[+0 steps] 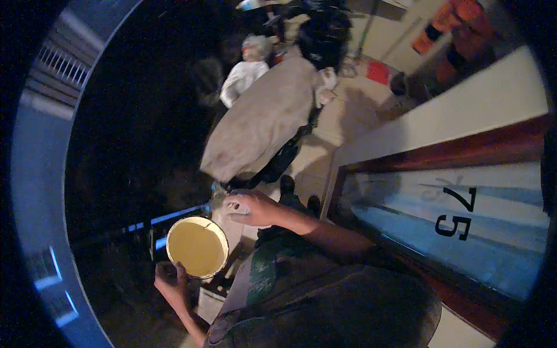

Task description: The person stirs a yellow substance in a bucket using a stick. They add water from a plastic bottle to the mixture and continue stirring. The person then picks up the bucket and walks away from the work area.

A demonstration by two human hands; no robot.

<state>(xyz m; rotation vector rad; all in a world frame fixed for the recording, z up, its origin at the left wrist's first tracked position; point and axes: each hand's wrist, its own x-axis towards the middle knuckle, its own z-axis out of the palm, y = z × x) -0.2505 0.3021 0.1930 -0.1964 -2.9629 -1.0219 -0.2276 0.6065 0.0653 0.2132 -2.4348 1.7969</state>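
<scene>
A round bucket [198, 247] with a cream rim is in front of me on the left. Its top shows a smooth, dull yellow surface; whether this is a lid or the contents I cannot tell. My left hand [172, 282] is at the bucket's near-left edge, thumb against the rim and fingers curled beside it. Past the bucket's far-right side, my right hand [255, 209] is closed around a small whitish thing [237, 207], mostly hidden by the fingers and too unclear to name.
Ahead stands a long table under a stained beige cloth [261, 116], with a person in white [246, 72] behind it. A red-framed glass pane [441, 214] runs along my right. Farther off are a red object [378, 72] on the tiled floor and orange items [449, 26].
</scene>
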